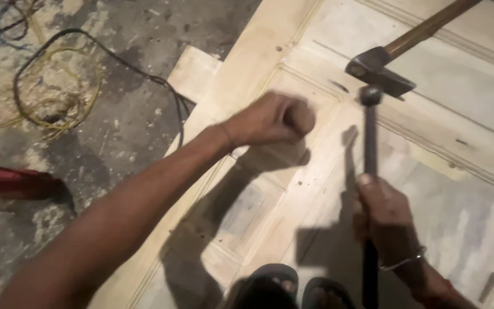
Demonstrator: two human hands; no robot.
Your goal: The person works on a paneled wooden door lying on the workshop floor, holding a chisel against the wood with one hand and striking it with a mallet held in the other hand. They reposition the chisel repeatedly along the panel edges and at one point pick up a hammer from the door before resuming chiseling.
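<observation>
Right hand [385, 220] gripped a dark tool [370, 143] fingers closed; left hand [273, 119] fisted above panelled door [453, 143]; striking step, alignment needed.

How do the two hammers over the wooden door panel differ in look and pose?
The hammer held in the right hand has a dark, slim handle and a small rounded head; it stands near vertical in the view. The other hammer has a brown wooden handle and a broad wedge-shaped head; it slants in from the upper right, with no hand visible on it. Both heads are dark metal, meeting over the door panel.
</observation>
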